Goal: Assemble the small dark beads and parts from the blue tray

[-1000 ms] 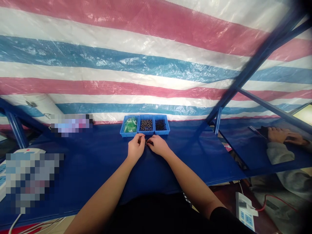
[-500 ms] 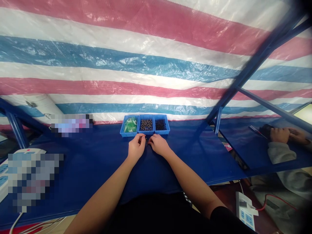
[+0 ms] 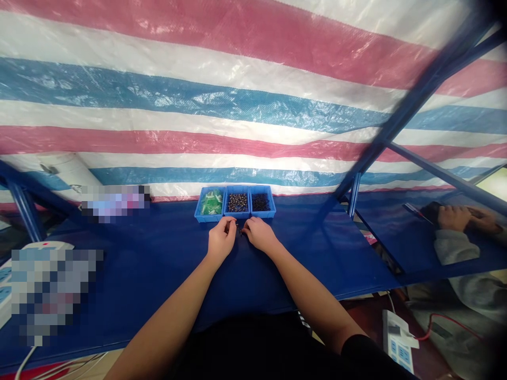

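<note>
My left hand [image 3: 222, 237] is closed in a pinch above the blue tabletop, just in front of the bins. Facing it, my right hand [image 3: 259, 235] is closed too, thumb and fingers together. In the narrow gap between the fingertips shows a small dark part [image 3: 240, 230], too small to name. Beyond my hands stand three blue plastic bins side by side. The left bin [image 3: 208, 218] has green and clear plastic packets in it. Small brass-and-black pieces [image 3: 237, 202] fill the middle bin, and small black pieces [image 3: 260, 202] the right one.
At the left lie a white power strip [image 3: 47, 248] and blurred-out items. A blue metal frame [image 3: 354, 195] rises at the right. Past it, another person's hands [image 3: 455, 217] work at a neighbouring table. A second power strip [image 3: 400, 343] sits lower right. Striped sheeting hangs behind.
Both hands stay in nearly the same place, fingertips close together. Only a very slight shift of the right fingertips and the small dark part shows.
</note>
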The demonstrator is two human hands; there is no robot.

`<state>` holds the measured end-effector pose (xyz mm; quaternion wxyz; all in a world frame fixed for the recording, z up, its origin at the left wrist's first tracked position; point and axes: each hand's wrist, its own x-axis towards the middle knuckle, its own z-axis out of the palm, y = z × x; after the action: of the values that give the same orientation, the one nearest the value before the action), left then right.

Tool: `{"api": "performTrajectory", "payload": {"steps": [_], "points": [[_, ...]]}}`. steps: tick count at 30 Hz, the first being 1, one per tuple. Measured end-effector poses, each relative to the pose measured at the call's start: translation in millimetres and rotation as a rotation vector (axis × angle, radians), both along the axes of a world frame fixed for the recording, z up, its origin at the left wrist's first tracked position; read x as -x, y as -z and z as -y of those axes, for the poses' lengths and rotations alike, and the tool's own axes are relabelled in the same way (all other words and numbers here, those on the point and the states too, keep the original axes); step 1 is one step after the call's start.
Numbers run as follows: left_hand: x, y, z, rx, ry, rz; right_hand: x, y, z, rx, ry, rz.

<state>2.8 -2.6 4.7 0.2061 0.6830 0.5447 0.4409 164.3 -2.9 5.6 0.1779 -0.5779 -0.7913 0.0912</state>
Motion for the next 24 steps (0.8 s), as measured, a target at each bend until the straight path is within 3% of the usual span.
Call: {"api": "performTrajectory", "payload": {"steps": [13,19,24], "points": [[0.2,0.1,0.1,0.004,0.009,0.000,-4.2,0.3,-1.4,0.004,0.012,-0.031],[0.1,-1.2,-0.1,-0.012,0.025,-0.044,0.2,2.3,-4.3,-0.002,0.021,-0.501],[-1.5,0.4,-0.9,-0.056,0.114,-0.072,4.2,7.5,-8.6,0.054,0.045,-0.889]]}}
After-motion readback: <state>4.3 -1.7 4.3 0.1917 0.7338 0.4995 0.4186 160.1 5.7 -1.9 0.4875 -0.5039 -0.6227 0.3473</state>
